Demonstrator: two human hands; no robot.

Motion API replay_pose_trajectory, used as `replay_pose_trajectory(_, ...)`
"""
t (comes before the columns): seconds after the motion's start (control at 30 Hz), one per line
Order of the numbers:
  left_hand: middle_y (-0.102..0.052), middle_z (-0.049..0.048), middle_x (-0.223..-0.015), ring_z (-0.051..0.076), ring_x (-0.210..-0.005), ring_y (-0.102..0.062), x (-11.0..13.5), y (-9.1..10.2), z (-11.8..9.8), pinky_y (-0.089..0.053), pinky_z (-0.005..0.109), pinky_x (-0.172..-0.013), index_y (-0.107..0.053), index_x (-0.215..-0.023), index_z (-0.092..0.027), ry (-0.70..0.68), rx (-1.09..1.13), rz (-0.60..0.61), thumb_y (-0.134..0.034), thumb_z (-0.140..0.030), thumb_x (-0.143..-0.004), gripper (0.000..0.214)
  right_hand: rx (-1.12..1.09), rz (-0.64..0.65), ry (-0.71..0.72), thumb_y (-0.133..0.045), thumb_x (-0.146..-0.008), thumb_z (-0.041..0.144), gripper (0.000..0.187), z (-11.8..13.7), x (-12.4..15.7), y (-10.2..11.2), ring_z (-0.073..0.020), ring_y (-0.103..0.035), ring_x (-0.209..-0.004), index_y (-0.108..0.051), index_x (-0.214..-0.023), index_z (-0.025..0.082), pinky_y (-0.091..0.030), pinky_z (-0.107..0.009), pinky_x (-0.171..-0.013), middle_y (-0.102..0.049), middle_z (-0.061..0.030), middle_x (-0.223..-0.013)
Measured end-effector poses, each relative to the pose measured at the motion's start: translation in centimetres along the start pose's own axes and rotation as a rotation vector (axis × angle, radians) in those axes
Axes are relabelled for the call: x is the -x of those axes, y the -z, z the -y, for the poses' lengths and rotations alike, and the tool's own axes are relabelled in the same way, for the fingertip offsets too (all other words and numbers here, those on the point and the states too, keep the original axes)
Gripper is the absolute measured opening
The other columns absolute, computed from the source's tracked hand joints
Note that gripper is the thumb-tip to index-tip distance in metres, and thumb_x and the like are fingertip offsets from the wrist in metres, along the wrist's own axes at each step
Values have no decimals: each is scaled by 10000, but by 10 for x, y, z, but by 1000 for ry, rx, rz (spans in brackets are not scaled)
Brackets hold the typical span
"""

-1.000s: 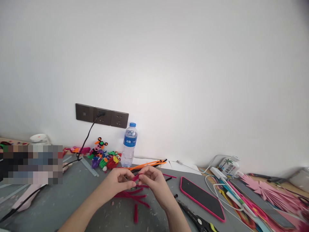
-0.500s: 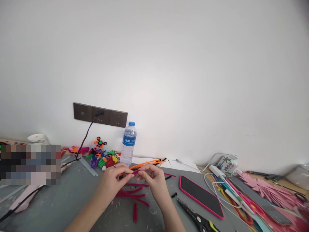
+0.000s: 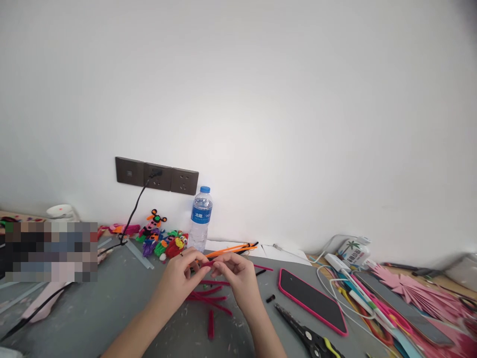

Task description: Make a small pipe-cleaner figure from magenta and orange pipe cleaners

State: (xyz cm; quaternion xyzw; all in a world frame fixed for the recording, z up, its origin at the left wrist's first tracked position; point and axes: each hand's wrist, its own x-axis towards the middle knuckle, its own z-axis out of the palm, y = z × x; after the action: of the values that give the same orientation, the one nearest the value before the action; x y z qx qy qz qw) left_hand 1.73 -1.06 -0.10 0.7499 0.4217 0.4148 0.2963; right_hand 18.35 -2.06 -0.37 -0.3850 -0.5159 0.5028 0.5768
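Note:
My left hand (image 3: 185, 272) and my right hand (image 3: 237, 273) meet fingertip to fingertip above the grey mat (image 3: 149, 333). Between them a magenta pipe cleaner (image 3: 207, 264) is pinched, mostly covered by the fingers. Beneath and between my wrists lie several magenta pipe cleaners (image 3: 214, 300), some crossing. A short magenta bundle (image 3: 211, 324) rests apart, closer to me. Just behind the hands are orange pipe cleaners (image 3: 233, 251) with black ones among them.
A water bottle (image 3: 201, 219) stands by the wall beside colourful pipe-cleaner figures (image 3: 160, 238). To the right lie a pink-edged phone (image 3: 313, 302), black pliers (image 3: 301, 330), white cables (image 3: 335, 293) and pink folded paper (image 3: 417, 288). A glue gun (image 3: 48, 298) with a black cord sits left.
The whole view has shifted slightly. My left fingers have rolled a little at the pinched pipe cleaner, while both hands stay together in about the same place.

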Motion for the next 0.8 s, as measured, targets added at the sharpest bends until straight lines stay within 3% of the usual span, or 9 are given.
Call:
replay_pose_trajectory(0.23,-554,-8,-659,121,-527,-463,-1,2,-5,-331,213,-498,-623,-685,-187,53,11,2,-527,-323,-835,225,160,13,88,-716,-743,284,109,-3,0,3,-166,-642,-628,-685,-783,188,-529,-281,-632,-703,-32,-729)
replay_pose_trajectory(0.47,-495,-31,-628,119,-555,-454,-1,0,-8,-324,199,-491,-520,-666,-187,108,168,40,-533,-288,-806,174,343,20,190,-651,-786,212,62,2,3,3,-196,-670,-735,-706,-802,189,-534,-301,-715,-724,-51,-797)
replay_pose_trajectory(0.67,-579,8,-709,150,-640,-513,0,0,-2,-359,221,-542,-617,-776,-171,160,220,49,-572,-369,-810,205,344,7,221,-651,-785,207,70,3,3,2,-191,-653,-723,-717,-777,188,-520,-290,-696,-721,-50,-776)
replay_pose_trajectory(0.8,-529,-13,-632,146,-604,-486,-1,1,-3,-355,228,-543,-668,-868,-164,197,269,43,-600,-387,-791,245,342,13,226,-650,-788,212,57,1,1,3,-187,-634,-722,-702,-791,188,-502,-291,-686,-708,-51,-788)
